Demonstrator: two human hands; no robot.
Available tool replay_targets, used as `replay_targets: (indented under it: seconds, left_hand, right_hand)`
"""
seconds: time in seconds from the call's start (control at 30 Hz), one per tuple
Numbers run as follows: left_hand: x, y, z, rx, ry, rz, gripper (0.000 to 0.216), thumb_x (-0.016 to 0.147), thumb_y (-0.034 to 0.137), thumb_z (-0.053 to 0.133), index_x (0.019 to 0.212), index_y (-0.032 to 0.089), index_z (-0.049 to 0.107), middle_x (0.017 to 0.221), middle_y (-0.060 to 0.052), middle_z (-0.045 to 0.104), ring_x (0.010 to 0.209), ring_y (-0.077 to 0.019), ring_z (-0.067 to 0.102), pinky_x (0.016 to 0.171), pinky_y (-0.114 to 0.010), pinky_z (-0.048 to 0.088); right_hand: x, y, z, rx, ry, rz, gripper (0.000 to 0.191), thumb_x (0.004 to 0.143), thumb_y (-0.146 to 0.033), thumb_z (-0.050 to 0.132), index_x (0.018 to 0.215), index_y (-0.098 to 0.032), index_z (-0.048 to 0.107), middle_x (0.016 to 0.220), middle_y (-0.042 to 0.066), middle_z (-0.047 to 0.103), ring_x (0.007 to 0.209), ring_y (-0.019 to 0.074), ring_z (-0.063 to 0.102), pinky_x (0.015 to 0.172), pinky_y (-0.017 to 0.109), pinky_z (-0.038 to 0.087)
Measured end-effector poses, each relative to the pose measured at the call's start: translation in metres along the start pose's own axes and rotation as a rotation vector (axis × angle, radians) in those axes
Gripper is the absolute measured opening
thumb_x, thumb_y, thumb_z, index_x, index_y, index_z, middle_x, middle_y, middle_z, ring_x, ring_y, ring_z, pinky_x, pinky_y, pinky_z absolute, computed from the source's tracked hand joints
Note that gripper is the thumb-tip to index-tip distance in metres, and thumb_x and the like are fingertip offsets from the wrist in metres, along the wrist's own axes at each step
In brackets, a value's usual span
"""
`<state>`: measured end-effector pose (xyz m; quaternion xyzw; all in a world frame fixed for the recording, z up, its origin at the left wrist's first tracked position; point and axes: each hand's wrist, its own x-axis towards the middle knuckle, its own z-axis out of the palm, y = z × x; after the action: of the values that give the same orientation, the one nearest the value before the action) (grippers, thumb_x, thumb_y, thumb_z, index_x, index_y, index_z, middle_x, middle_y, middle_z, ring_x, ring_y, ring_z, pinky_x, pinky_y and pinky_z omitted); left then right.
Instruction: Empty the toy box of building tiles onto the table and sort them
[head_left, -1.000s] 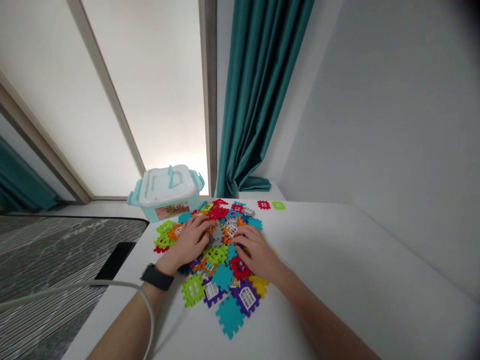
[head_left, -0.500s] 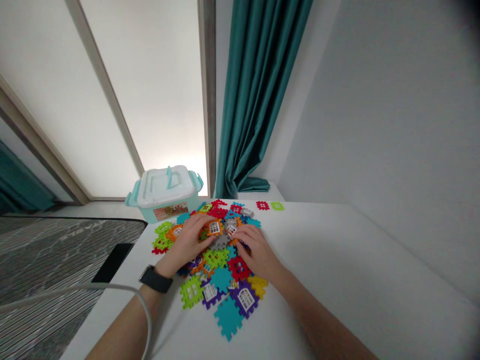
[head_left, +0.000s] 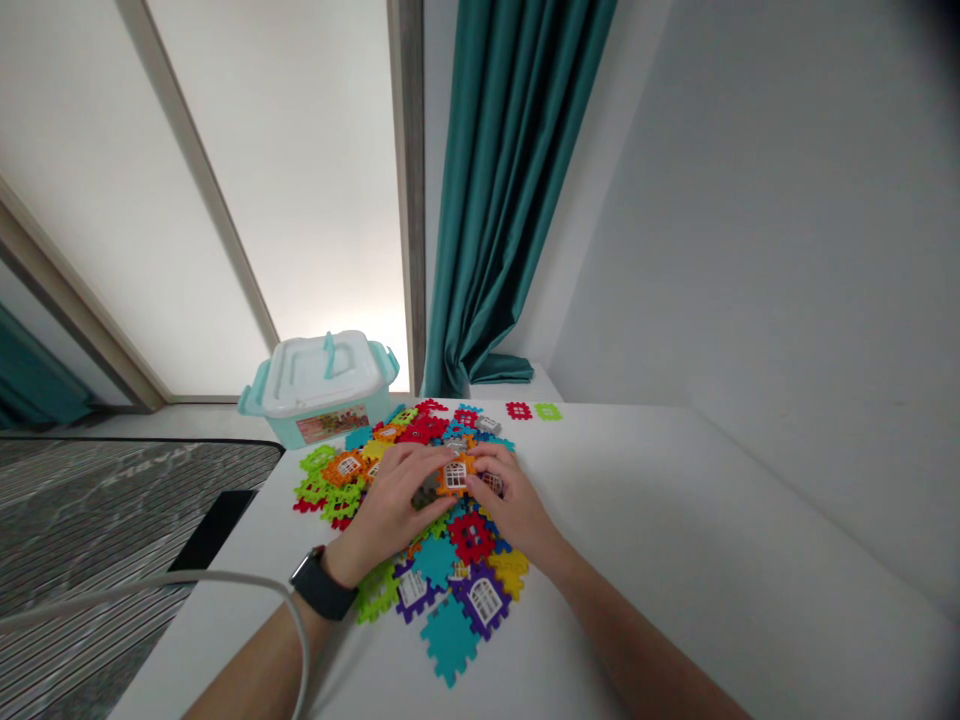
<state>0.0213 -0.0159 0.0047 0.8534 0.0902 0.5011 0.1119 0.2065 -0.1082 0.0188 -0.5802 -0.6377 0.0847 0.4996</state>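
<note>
**Orange window tile held over the pile**

Orange window tile point(head_left: 454, 474) pinched between left hand point(head_left: 394, 510) and right hand point(head_left: 510, 505), just above the heap of tiles point(head_left: 420, 520) on the white surface point(head_left: 675, 560). Both grips clenched on its edges. Best kept level, fingertips on the toothed rim, clear of the white window insert. Behind the heap, teal storage box point(head_left: 319, 388), lid shut, contents hidden. Two loose tiles point(head_left: 532, 411) apart at the far edge.

The interlocking tiles point(head_left: 450, 640) look like smooth, matt plastic. The lidded box point(head_left: 319, 385) at far left is glossy plastic. The white surface point(head_left: 675, 540) is smooth and matt; the teal curtain point(head_left: 510, 200) is soft cloth.
</note>
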Motion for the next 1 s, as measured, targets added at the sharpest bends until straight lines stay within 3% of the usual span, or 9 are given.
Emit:
replay_targets:
  seconds: [0.13,0.23,0.43,0.57,0.67,0.77,0.87,1.0]
  left_hand:
    - [0.0,0.005,0.002,-0.017,-0.046,-0.022,0.045,0.09,0.029,0.068,0.132,0.026,0.052,0.123,-0.009,0.065,0.115,-0.0259,0.059,0.1,-0.046,0.047]
    - [0.001,0.008,0.001,-0.062,-0.055,-0.12,0.043,0.09,0.034,0.068,0.13,0.025,0.054,0.123,-0.011,0.063,0.117,-0.0277,0.057,0.101,-0.048,0.047]
    - [0.007,0.01,0.0,-0.256,0.01,-0.339,0.012,0.095,0.031,0.058,0.099,0.022,0.066,0.114,-0.009,0.062,0.111,-0.0236,0.059,0.1,-0.044,0.048]
    - [0.009,0.008,0.002,-0.394,-0.03,-0.405,0.016,0.096,0.031,0.057,0.087,0.021,0.066,0.111,-0.007,0.062,0.108,-0.0212,0.06,0.1,-0.041,0.048]
    - [0.009,0.006,0.003,-0.428,-0.019,-0.446,0.02,0.096,0.032,0.056,0.083,0.02,0.066,0.11,-0.007,0.061,0.106,-0.0202,0.061,0.098,-0.039,0.049]
    - [0.01,0.005,0.003,-0.407,0.042,-0.493,0.025,0.096,0.035,0.057,0.078,0.019,0.065,0.104,-0.007,0.062,0.101,-0.0202,0.062,0.096,-0.039,0.05]
    - [0.011,0.006,0.004,-0.411,0.078,-0.528,0.027,0.094,0.039,0.059,0.077,0.02,0.066,0.101,-0.007,0.064,0.098,-0.0207,0.062,0.095,-0.04,0.05]
    - [0.011,0.01,0.005,-0.49,0.078,-0.554,0.025,0.092,0.041,0.063,0.08,0.02,0.069,0.103,-0.007,0.066,0.1,-0.0219,0.063,0.097,-0.042,0.05]
  right_hand:
    - [0.0,0.003,0.002,0.053,-0.035,0.035,0.019,0.093,-0.038,0.059,0.084,-0.023,0.066,0.114,0.007,0.061,0.112,0.0225,0.057,0.103,0.042,0.043]
    - [0.0,0.004,0.002,0.042,-0.002,0.029,0.021,0.093,-0.038,0.059,0.08,-0.023,0.066,0.11,0.007,0.061,0.11,0.0228,0.058,0.101,0.042,0.044]
    - [-0.001,-0.001,0.002,-0.007,0.029,-0.017,0.019,0.093,-0.035,0.059,0.08,-0.023,0.065,0.107,0.007,0.062,0.111,0.0228,0.057,0.101,0.041,0.046]
    - [-0.001,-0.004,0.002,-0.036,0.022,-0.056,0.018,0.094,-0.034,0.057,0.08,-0.023,0.061,0.105,0.006,0.061,0.112,0.0235,0.057,0.102,0.042,0.045]
    - [-0.003,-0.005,0.002,-0.087,0.1,-0.098,0.008,0.093,-0.031,0.058,0.094,-0.024,0.059,0.107,0.007,0.061,0.112,0.0247,0.056,0.1,0.045,0.046]
    - [-0.005,-0.007,0.001,-0.205,0.159,-0.213,0.014,0.091,-0.026,0.059,0.105,-0.024,0.056,0.11,0.009,0.06,0.113,0.0272,0.054,0.1,0.049,0.045]
    - [-0.007,-0.011,-0.001,-0.331,0.095,-0.324,0.011,0.093,-0.021,0.056,0.103,-0.026,0.058,0.106,0.008,0.061,0.111,0.0276,0.054,0.1,0.05,0.043]
    - [-0.008,-0.015,0.0,-0.402,0.048,-0.335,0.019,0.092,-0.025,0.059,0.11,-0.026,0.058,0.111,0.008,0.062,0.111,0.028,0.054,0.103,0.052,0.039]
